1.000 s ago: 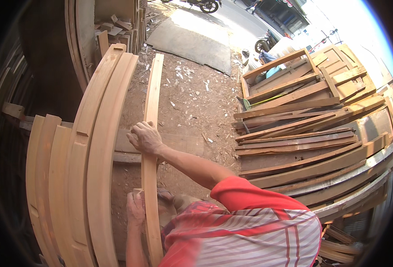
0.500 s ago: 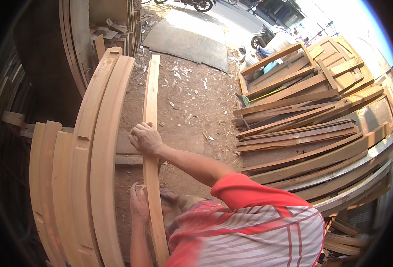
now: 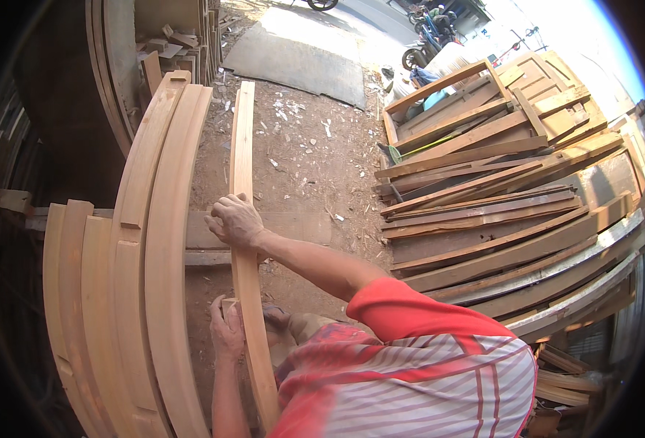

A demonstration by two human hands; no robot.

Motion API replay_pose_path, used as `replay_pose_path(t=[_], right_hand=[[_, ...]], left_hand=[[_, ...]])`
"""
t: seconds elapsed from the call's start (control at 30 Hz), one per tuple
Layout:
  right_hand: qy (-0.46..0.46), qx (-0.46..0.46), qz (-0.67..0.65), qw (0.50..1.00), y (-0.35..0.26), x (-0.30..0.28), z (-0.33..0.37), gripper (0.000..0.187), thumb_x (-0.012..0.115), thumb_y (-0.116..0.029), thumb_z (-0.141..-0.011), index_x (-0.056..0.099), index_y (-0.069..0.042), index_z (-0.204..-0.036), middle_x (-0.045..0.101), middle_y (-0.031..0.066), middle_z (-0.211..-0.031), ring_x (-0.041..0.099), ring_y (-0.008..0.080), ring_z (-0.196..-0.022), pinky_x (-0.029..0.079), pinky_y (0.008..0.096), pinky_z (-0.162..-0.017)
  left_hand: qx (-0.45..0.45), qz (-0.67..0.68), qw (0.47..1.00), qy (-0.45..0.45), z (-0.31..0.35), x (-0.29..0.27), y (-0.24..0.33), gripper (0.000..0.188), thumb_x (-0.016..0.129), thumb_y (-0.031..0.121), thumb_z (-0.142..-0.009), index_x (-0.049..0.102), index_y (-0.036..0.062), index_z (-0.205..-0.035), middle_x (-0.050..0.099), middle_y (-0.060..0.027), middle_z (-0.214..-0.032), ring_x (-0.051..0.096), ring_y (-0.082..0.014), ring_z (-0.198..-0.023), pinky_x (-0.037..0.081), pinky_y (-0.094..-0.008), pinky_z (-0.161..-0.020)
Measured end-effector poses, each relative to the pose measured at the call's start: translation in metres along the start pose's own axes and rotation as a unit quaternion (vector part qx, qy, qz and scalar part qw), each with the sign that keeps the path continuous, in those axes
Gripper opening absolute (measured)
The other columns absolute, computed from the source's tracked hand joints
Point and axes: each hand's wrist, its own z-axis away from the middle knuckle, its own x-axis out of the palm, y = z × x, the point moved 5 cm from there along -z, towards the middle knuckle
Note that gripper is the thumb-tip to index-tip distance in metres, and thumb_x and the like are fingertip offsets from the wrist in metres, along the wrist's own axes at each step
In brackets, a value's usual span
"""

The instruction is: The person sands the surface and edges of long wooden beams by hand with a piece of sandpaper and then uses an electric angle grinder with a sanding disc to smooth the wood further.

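Dozens of dark, weathered planks and door frames [image 3: 497, 212] are stacked at the right, their long edges overlapping in a slanted heap. Pale, smooth curved timber pieces [image 3: 155, 241] are leaned together at the left, each bent in a gentle arc with squared edges. Bare brown dirt floor [image 3: 300, 160], strewn with light wood chips, is seen between the two stacks, and a flat grey slab [image 3: 300, 55] lies beyond it. A long, narrow curved wooden strip [image 3: 244, 168], light and fine-grained, is stood up from the lower edge toward the slab, just beside the curved pieces. It is gripped near its middle by the right hand [image 3: 235, 221], fingers clenched over its edge. The left hand [image 3: 226, 332] is closed around the strip lower down. A red and white striped shirt [image 3: 425, 379] is worn.
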Motion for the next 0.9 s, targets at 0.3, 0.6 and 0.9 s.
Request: replay_pose_path(t=[0.3, 0.6, 0.9], right_hand=[[0.002, 0.000, -0.002, 1.000, 0.006, 0.004, 0.003, 0.024, 0.070, -0.030, -0.095, 0.068, -0.009, -0.084, 0.067, 0.0085, -0.091, 0.064, 0.0271, -0.096, 0.048, 0.0402, -0.094], [0.005, 0.010, -0.017, 1.000, 0.008, 0.005, 0.001, 0.024, 0.070, -0.030, -0.094, 0.067, -0.008, -0.084, 0.067, 0.0086, -0.090, 0.064, 0.0273, -0.096, 0.048, 0.0410, -0.094], [-0.008, -0.003, -0.045, 0.999, 0.008, 0.003, 0.002, 0.024, 0.070, -0.031, -0.095, 0.067, -0.009, -0.084, 0.063, 0.0078, -0.089, 0.062, 0.0269, -0.096, 0.047, 0.0423, -0.093]], left_hand=[[0.023, 0.028, 0.999, 0.009, 0.020, 0.001, -0.041, 0.048, 0.055, 0.032, -0.109, 0.050, -0.0065, -0.137, 0.070, -0.0255, -0.117, 0.069, -0.0329, -0.109, 0.054, -0.0452, -0.094], [-0.033, 0.032, 0.999, 0.026, -0.032, 0.012, -0.011, 0.035, 0.058, 0.032, -0.108, 0.059, -0.0026, -0.111, 0.069, -0.0181, -0.093, 0.067, -0.0268, -0.087, 0.053, -0.0439, -0.080], [-0.019, -0.001, 1.000, 0.014, -0.021, 0.005, -0.042, 0.033, 0.055, 0.032, -0.109, 0.058, -0.0001, -0.106, 0.064, -0.0120, -0.088, 0.065, -0.0231, -0.081, 0.053, -0.0415, -0.074]])
